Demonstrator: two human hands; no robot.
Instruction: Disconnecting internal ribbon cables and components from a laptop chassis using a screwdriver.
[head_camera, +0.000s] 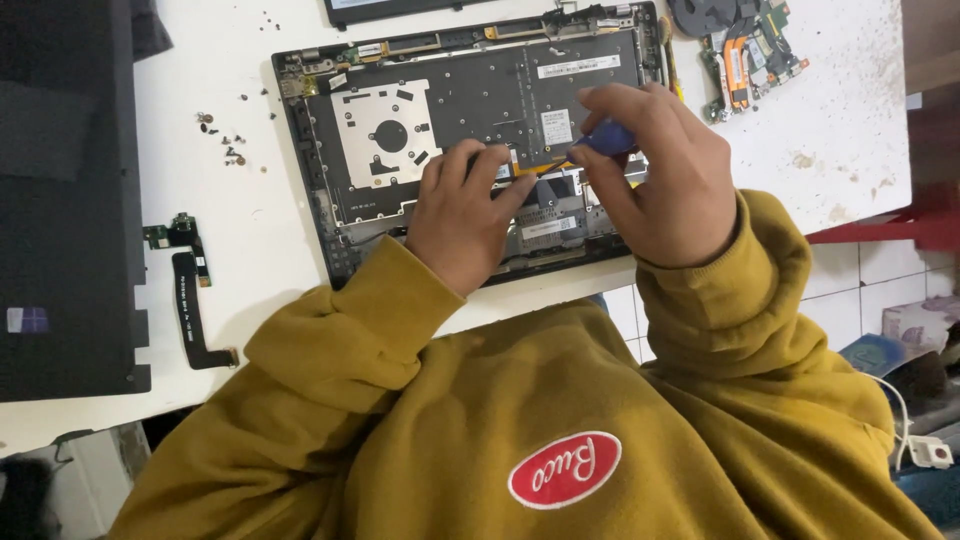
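Opened laptop base (440, 110) lies on table (250, 230), ribbon cable (188, 300) left, circuit board (750, 50) right.

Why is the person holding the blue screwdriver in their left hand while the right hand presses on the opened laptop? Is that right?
Not quite: the hands are swapped. In the head view, the right hand grips the blue screwdriver, and the left hand presses its fingers on the opened laptop, which lies on the white table.
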